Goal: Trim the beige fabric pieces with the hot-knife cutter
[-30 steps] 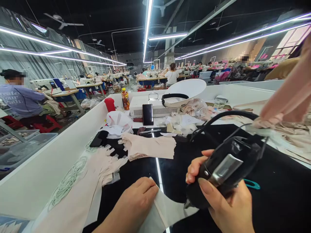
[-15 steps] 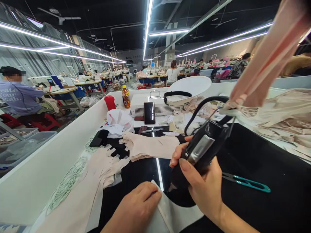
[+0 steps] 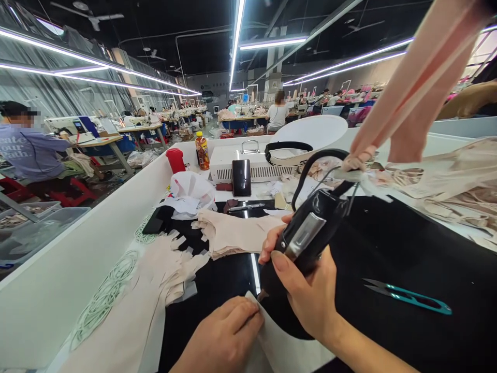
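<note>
My right hand (image 3: 310,295) is wrapped round a black corded hand tool (image 3: 306,235) with a metal plate on its body; its tip points down at the edge of a pale fabric piece (image 3: 279,342). My left hand (image 3: 225,336) rests on that fabric with its fingers bent and together, pressing it onto the black table (image 3: 407,248). A black cable loops up from the tool. A stack of beige cut fabric (image 3: 233,233) lies just beyond the hands.
Teal thread snips (image 3: 411,296) lie on the table at right. Beige cut pieces (image 3: 132,311) and white cord loops lie at left. Behind stand a white box (image 3: 248,163), a phone (image 3: 241,177), a red cup (image 3: 176,159) and a bottle (image 3: 201,150). Pink fabric (image 3: 419,83) hangs at upper right.
My right hand has carried the tool leftwards and down, bringing its tip to the fabric edge by my left hand. The snips have come into full view.
</note>
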Demonstrator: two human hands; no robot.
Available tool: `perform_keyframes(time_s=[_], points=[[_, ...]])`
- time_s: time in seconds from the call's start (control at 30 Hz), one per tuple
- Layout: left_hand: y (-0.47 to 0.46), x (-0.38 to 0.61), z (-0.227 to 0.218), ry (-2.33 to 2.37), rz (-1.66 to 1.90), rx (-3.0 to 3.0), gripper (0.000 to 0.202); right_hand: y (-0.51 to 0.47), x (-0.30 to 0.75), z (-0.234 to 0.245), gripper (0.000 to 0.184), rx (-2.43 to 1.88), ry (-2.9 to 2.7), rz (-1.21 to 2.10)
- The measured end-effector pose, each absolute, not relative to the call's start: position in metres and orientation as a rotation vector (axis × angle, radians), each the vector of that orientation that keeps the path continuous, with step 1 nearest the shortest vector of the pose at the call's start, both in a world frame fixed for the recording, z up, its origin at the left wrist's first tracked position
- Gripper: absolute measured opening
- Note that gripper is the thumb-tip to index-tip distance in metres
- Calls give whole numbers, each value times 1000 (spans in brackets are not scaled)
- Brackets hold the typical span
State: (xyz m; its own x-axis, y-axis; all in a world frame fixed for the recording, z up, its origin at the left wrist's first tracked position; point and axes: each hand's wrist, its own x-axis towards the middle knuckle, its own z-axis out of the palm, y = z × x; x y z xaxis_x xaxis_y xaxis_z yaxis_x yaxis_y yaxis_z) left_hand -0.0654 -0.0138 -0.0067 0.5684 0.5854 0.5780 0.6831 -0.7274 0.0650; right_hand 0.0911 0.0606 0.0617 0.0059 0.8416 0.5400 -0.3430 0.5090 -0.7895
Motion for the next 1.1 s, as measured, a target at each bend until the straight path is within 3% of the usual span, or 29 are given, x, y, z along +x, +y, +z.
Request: perform_keyframes(time_s=[0.8, 1.1], points=[[-15, -71, -3, -1044, -791, -2654, 29, 46, 101, 69, 35, -436, -1206, 1088], [-15, -75, -1, -1039, -744, -2669, 30, 47, 97, 72, 27, -540, -1223, 1017]])
